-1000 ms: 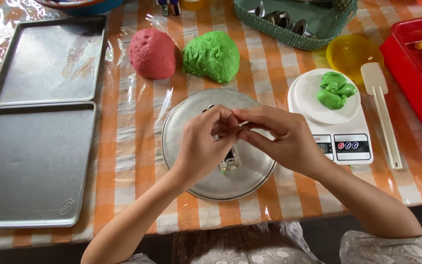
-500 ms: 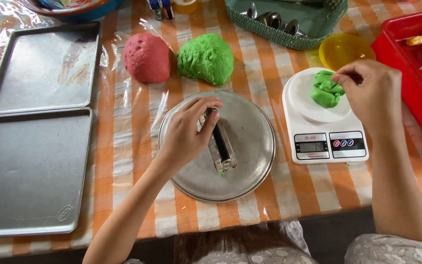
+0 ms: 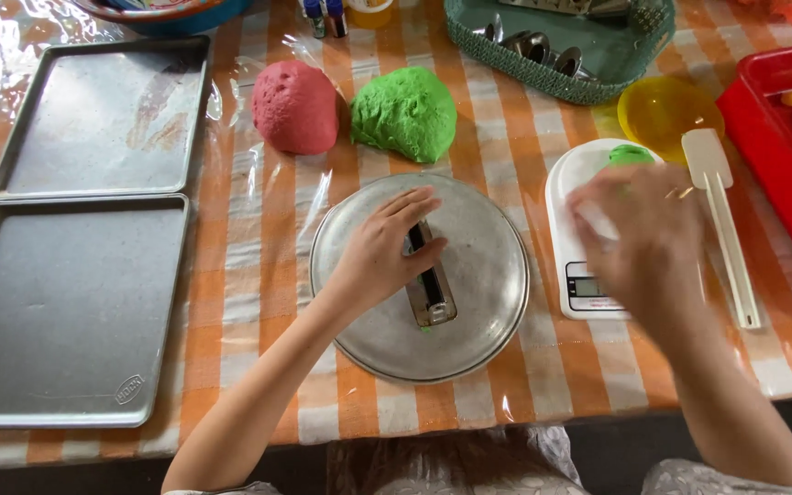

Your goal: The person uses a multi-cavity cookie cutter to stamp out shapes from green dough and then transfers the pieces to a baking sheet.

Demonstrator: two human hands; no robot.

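1. Left hand (image 3: pixel 379 261) lay flat on the round metal lid (image 3: pixel 478 275), fingers spread and extended, gripping nothing. Fingertips touched the top end of the lid's handle (image 3: pixel 431 289).
2. Handle ran from under the left fingertips down to just right of the palm. A speck of green showed at its lower end.
3. Right hand (image 3: pixel 643 234) was motion-blurred over the white scale (image 3: pixel 568 188). Fingers appeared loosely curled downward; could not tell whether they held anything.
4. Small green piece (image 3: pixel 632 154) sat on the scale just above the right hand, partly covered by it.
5. Scale display (image 3: pixel 588 287) showed just below-left of the right hand.
6. White spatula (image 3: pixel 724 220) lay just right of the right hand, apart from it, blade end up.
7. Yellow dish (image 3: pixel 666 105) sat above the right hand, beyond the scale.
8. Green dough (image 3: pixel 405 112) and red dough (image 3: pixel 295 105) sat side by side above the left hand, beyond the lid's rim.
9. Two trays (image 3: pixel 75 302) lay well to the left of the left hand, one above the other.
10. Green basket (image 3: pixel 552 64) stood up and left of the right hand; red bin (image 3: pixel 781 156) far to its right.
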